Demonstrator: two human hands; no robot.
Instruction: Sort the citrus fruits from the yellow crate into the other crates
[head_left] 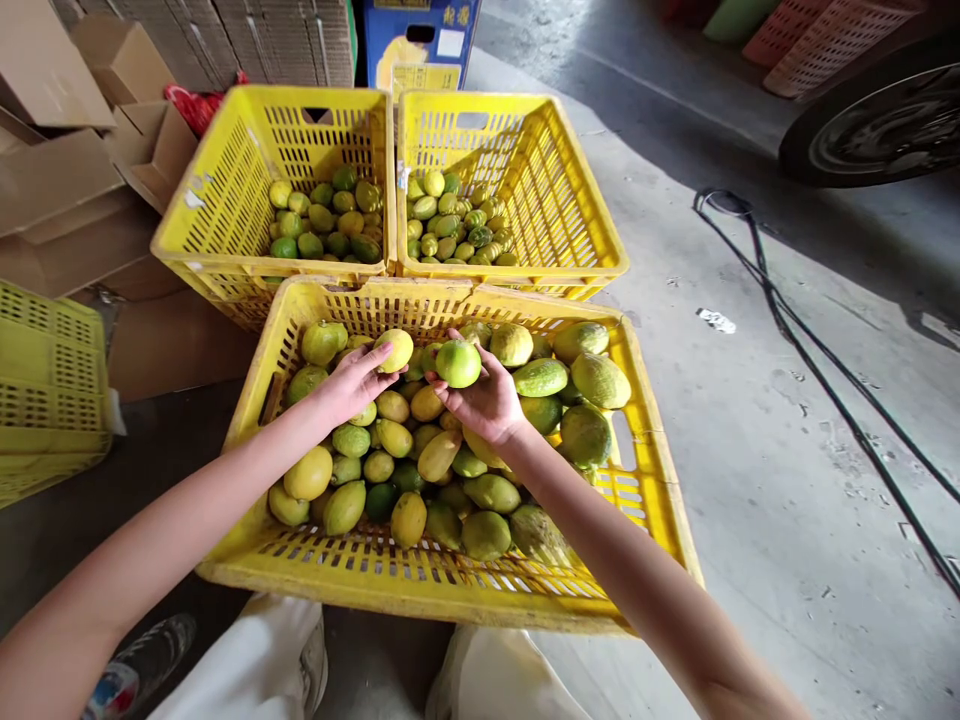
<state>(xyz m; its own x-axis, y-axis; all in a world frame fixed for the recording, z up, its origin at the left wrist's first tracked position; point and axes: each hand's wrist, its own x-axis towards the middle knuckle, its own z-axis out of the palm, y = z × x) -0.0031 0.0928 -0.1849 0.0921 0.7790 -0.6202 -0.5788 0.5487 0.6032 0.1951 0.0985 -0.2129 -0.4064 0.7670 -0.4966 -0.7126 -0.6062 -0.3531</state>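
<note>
Above the near yellow crate [450, 610], my left hand [358, 378] is closed around a yellow lemon [395, 350]. My right hand [484, 398], palm up, holds a greener lemon [458, 364] on its fingers, close beside the first. Below both hands the near crate holds many lemons, yellow to dark green; larger ones such as a pale green lemon [601, 381] lie on its right side. Part of the fruit is hidden under my hands and forearms.
Behind stand two more yellow crates, one at left [176, 230] and one at right [592, 210], with smaller green lemons inside. Cardboard boxes [60, 190] and another yellow crate [49, 390] are at the left. A black cable [780, 310] and a wheel [885, 120] are at right.
</note>
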